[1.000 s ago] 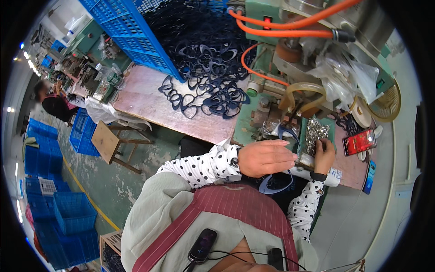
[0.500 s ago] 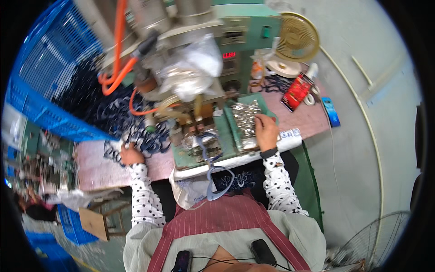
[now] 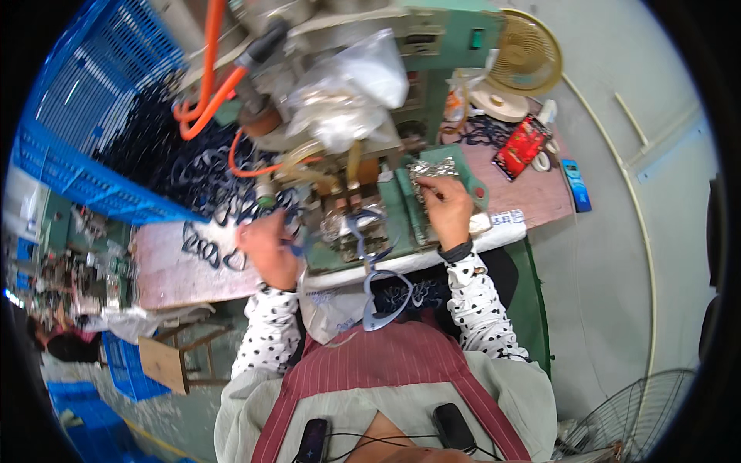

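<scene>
My left hand (image 3: 270, 251), smeared by motion, is closed on a blue eyeglass frame at the left side of the machine's green base; only a blurred bit of it shows by the fingers. My right hand (image 3: 448, 212) has its thumb and fingertips pinched together over a green tray (image 3: 462, 163) heaped with small shiny metal parts (image 3: 429, 168). Whatever is in that pinch is too small to make out. Between my hands, a blue eyeglass frame (image 3: 388, 301) sits at the machine's fixture (image 3: 359, 224), one rim hanging over the front edge towards my apron.
A blue crate (image 3: 108, 189) spills dark frames (image 3: 193, 166) onto the pink tabletop (image 3: 181, 278) at left. Orange air hoses (image 3: 212, 77) and a plastic bag (image 3: 347, 85) hang on the machine. Rightward are a fan (image 3: 525, 54), a red packet (image 3: 522, 147) and a blue phone (image 3: 576, 185).
My left hand has moved right, from the loose frames to the machine's side, with a blue frame in it. My right hand stays at the metal parts, its fingers now pinched. The whole view has shifted slightly.
</scene>
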`<state>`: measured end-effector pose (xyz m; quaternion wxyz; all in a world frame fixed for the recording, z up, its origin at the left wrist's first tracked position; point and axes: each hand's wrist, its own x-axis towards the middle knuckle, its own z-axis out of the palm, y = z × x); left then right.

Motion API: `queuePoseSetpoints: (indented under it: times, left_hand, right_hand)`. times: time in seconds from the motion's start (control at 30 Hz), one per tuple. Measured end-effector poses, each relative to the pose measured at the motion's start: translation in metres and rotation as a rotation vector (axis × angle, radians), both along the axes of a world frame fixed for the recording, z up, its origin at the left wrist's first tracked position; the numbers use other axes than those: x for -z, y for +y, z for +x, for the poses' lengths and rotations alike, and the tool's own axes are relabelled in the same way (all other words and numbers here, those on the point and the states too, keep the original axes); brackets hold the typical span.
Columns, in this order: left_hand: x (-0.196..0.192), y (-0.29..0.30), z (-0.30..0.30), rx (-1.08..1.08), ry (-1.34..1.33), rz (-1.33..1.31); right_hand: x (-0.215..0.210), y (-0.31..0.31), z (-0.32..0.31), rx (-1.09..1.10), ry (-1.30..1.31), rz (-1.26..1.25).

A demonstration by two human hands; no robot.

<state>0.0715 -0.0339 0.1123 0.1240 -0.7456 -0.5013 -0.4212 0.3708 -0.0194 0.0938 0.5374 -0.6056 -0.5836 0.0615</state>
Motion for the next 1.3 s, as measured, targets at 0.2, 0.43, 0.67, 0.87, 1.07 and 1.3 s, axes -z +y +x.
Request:
queuePoseSetpoints:
  times: [0.2,0.43,0.67,0.87,1.07,1.3]
  left_hand:
    - [-0.032,-0.034,0.054,0.415,0.076,0.182]
    - [-0.039,-0.030,0.071,0.713,-0.027,0.121]
    - [-0.032,-0.031,0.062,0.820,0.027,0.178]
    - [-0.042,-0.029,0.060,0.955,0.050,0.202]
    - [-0.025,-0.007,0.070,1.108,0.074,0.136]
    - [-0.020,-0.005,0.068,1.122,0.033,0.121]
  right_hand:
    - [-0.059,-0.016,-0.039,-0.327,0.252,-0.141]
    - [-0.058,-0.023,-0.061,-0.427,0.390,-0.214]
    - [-0.072,-0.015,-0.073,-0.420,0.426,-0.267]
    - [-0.056,-0.013,-0.078,-0.478,0.638,-0.206]
    - [-0.018,0.008,0.000,-0.035,0.172,-0.112]
    - [0.021,-0.016,0.067,0.011,-0.064,-0.395]
